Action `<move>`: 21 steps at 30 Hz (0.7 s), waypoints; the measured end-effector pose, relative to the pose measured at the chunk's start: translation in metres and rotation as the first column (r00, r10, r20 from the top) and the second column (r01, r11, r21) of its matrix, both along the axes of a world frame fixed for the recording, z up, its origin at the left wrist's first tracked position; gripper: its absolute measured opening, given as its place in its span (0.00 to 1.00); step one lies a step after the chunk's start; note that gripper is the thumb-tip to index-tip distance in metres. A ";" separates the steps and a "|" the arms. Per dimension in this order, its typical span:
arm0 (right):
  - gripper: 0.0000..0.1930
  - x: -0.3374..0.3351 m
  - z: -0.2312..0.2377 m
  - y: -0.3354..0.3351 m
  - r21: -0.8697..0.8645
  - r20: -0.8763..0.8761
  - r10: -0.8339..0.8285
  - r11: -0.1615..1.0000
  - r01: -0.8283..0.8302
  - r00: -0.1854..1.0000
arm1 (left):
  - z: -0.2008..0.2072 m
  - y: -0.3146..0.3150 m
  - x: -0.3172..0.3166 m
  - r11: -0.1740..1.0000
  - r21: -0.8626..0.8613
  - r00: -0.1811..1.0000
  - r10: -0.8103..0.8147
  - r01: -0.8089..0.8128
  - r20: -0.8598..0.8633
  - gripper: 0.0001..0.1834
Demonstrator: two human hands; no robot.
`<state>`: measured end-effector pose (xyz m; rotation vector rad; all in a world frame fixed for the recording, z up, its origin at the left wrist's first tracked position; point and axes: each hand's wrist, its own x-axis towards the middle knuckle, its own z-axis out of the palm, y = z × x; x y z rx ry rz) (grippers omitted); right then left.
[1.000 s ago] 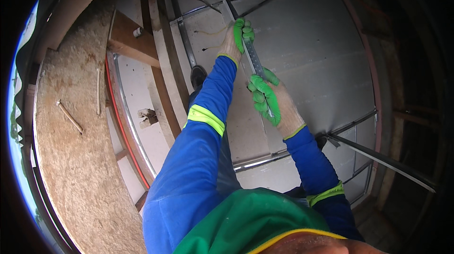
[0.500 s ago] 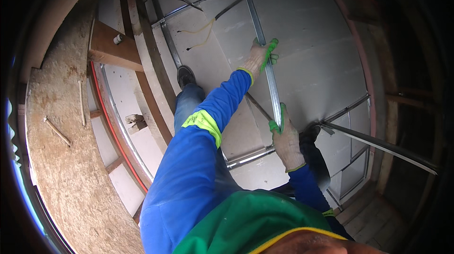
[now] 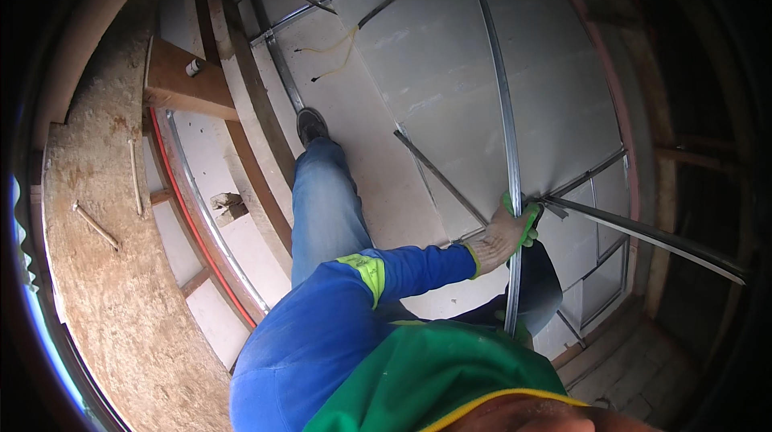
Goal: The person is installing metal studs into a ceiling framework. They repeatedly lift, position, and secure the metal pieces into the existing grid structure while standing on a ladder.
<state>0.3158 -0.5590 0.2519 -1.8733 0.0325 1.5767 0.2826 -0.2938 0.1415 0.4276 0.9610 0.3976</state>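
A long thin metal profile (image 3: 505,110) runs from the top of the view down to my body, held above grey drywall boards (image 3: 450,70). My left hand (image 3: 505,232), in a green and beige glove, is closed around the profile partway down. My blue sleeve with its yellow reflective band leads to that hand. Only a sliver of my right hand's green glove (image 3: 516,324) shows at the profile's lower end, wrapped against it; my green vest hides the rest.
My jeans leg and shoe (image 3: 312,125) stand on the boards. A second metal profile (image 3: 643,232) sticks out to the right. More metal tracks (image 3: 438,174) and a yellow wire (image 3: 334,50) lie on the boards. At left are a chipboard panel (image 3: 104,287), a wooden beam (image 3: 181,82) and a red pipe (image 3: 189,227).
The profile has swung to the right and lower in view. Both hands slid down it toward my body, and my right hand has dropped almost out of sight.
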 end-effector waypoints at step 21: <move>0.40 0.105 -0.089 0.369 -0.218 0.751 0.540 0.746 -0.630 0.380 | -0.098 0.276 0.110 0.992 0.091 0.995 0.077 -0.083 0.065 0.14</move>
